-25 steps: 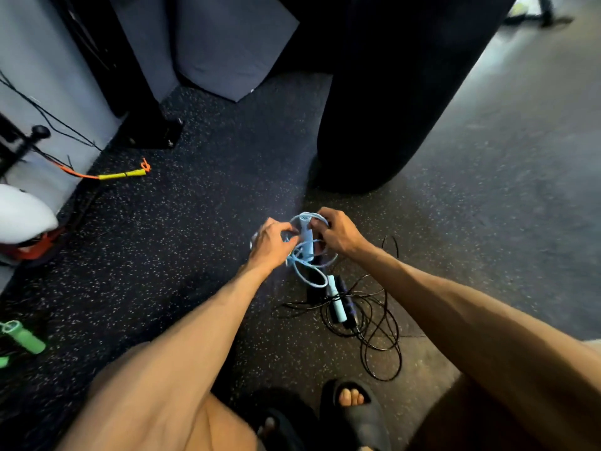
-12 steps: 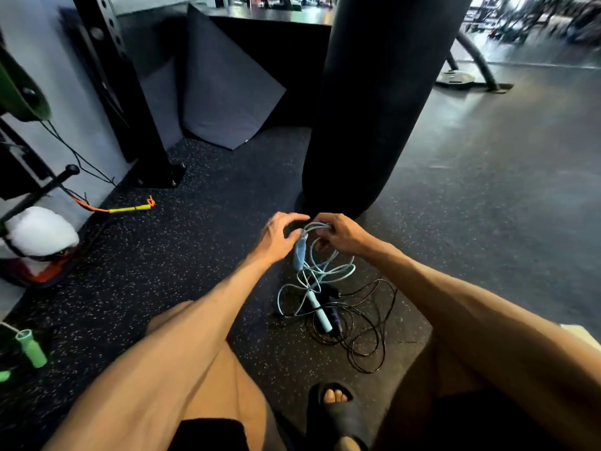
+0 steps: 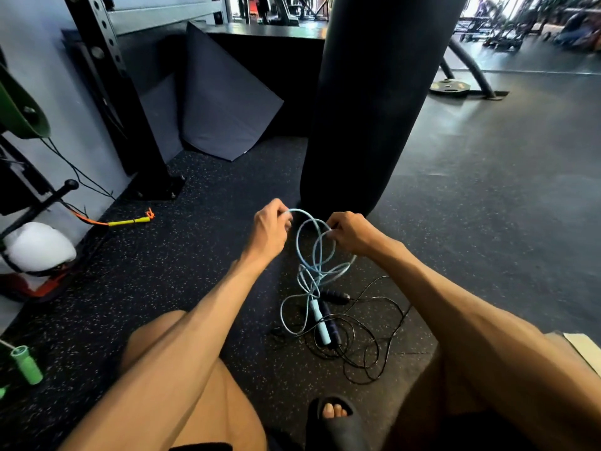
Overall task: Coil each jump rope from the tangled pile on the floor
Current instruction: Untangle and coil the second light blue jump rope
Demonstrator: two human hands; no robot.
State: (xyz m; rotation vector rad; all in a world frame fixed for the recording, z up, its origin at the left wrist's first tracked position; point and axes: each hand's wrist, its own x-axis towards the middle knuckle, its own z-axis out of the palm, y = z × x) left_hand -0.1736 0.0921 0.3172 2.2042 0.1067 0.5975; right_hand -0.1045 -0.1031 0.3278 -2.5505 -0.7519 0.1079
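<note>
Left hand (image 3: 270,229) and right hand (image 3: 349,234) now apart, each pinching light-blue rope (image 3: 307,252), loops opened

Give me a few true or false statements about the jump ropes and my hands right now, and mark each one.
1. Both hands hold the light blue rope. True: the left hand and right hand each pinch its loops.
2. The black rope is lifted off the floor. False: it lies in a loose tangle on the floor.
3. One light blue handle rests on the floor among the black loops. True.
4. The punching bag is behind the person. False: it hangs ahead, beyond the hands.
5. A green handle lies far left. True.
</note>
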